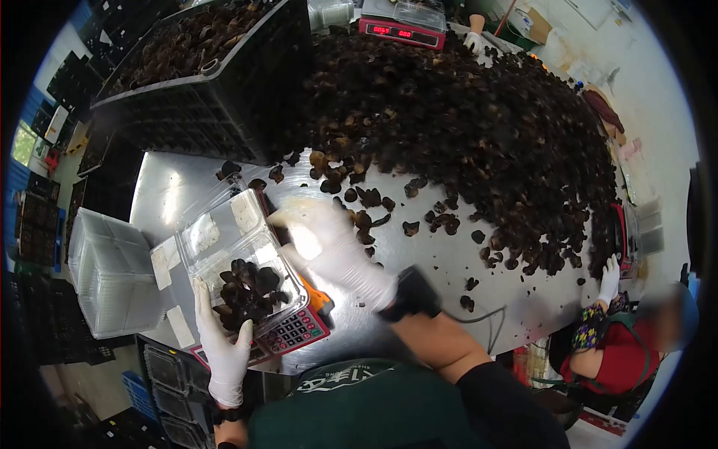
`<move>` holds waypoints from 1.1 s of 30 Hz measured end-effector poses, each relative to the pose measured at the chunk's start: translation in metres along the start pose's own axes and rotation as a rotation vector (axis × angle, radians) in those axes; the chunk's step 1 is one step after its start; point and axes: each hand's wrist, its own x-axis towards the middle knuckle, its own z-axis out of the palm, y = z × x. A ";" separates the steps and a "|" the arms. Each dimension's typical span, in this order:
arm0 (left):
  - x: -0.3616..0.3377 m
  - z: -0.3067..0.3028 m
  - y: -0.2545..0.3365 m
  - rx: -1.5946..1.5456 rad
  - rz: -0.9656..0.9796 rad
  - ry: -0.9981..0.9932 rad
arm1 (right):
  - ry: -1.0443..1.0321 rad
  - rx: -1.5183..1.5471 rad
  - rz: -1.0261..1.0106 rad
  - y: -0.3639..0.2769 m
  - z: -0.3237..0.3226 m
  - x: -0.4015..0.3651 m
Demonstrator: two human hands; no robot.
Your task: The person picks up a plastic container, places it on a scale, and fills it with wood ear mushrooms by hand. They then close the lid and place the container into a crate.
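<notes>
An open clear plastic clamshell box (212,262) rests on a red-framed digital scale (295,333), its lid folded back on the far side. Dark wood ear mushrooms (248,292) lie in the box. My gloved left hand (226,352) grips the box's near left corner, fingers along the side and thumb at the front. My gloved right hand (329,251) is at the right edge of the box and scale, thumb and fingers apart, with nothing visible in it. Beneath its wrist, an orange object (317,296) sits by the scale.
A large mushroom heap (464,135) covers the steel table's (381,299) far and right side. A black crate (194,112) of mushrooms stands far left; stacked clear boxes (112,273) stand left. Another scale (402,31) is at the back. A co-worker (621,344) works at right.
</notes>
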 end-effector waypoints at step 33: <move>-0.001 -0.002 -0.001 0.075 -0.045 -0.044 | -0.014 -0.561 0.277 0.156 0.001 0.018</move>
